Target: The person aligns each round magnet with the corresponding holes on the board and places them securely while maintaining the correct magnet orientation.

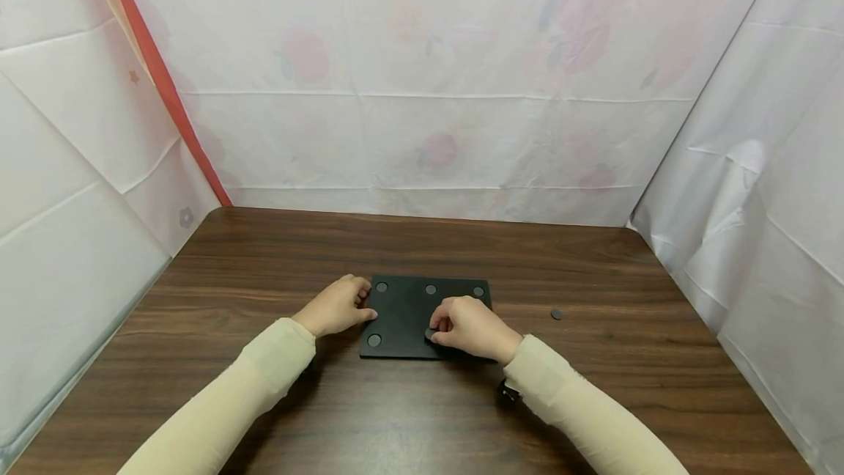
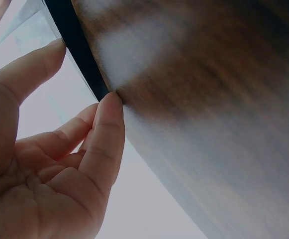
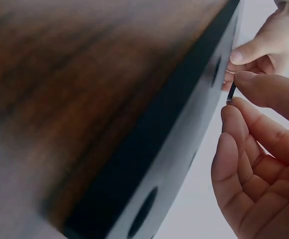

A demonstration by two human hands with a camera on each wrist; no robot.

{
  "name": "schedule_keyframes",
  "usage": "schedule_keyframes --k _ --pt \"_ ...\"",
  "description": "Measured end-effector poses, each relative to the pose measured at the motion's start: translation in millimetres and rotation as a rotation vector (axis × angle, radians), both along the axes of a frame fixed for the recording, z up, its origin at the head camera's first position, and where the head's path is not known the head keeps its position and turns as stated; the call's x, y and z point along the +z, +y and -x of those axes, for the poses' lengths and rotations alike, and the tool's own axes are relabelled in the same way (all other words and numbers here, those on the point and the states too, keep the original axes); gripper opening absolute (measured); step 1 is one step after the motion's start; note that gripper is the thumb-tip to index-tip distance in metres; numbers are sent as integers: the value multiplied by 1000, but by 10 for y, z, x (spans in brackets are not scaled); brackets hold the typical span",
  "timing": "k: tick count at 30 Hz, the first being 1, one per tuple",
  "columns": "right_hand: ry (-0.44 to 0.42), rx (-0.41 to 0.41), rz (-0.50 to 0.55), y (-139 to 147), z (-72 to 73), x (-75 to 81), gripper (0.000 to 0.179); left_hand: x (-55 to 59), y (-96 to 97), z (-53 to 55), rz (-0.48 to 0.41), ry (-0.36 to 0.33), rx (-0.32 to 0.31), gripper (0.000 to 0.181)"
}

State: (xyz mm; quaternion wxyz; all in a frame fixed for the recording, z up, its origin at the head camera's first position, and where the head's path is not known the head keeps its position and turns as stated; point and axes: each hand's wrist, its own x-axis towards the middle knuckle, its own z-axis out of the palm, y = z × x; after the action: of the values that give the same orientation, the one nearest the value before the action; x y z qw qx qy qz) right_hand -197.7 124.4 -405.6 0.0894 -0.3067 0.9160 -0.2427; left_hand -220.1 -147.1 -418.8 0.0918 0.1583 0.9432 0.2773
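A thin black rectangular board (image 1: 402,325) lies flat on the table, with round grey spots along its far edge and at its near left corner. My left hand (image 1: 338,306) touches the board's left edge with thumb and fingertips; the left wrist view shows them against the dark edge (image 2: 79,47). Over the middle of the board, my right hand (image 1: 471,328) pinches a small dark disc (image 1: 429,334) between thumb and fingers. In the right wrist view this disc (image 3: 232,92) stands on edge. The right hand hides the board's near right part.
Another small dark disc (image 1: 557,314) lies on the brown wooden table (image 1: 277,248), to the right of the board. White patterned cloth (image 1: 409,94) hangs behind the table and at both sides. A red strip (image 1: 168,86) runs down the left back corner.
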Motion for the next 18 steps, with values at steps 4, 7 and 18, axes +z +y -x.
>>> schedule_keyframes --k 4,7,18 --pt "0 16 -26 -11 4 -35 11 1 -1 3 6 6 -4 53" --pt "9 26 -41 -15 2 -49 10 5 2 4 8 8 -3 53" --pt "40 47 -64 -35 -21 -61 10 -10 -3 5 8 9 -3 53"
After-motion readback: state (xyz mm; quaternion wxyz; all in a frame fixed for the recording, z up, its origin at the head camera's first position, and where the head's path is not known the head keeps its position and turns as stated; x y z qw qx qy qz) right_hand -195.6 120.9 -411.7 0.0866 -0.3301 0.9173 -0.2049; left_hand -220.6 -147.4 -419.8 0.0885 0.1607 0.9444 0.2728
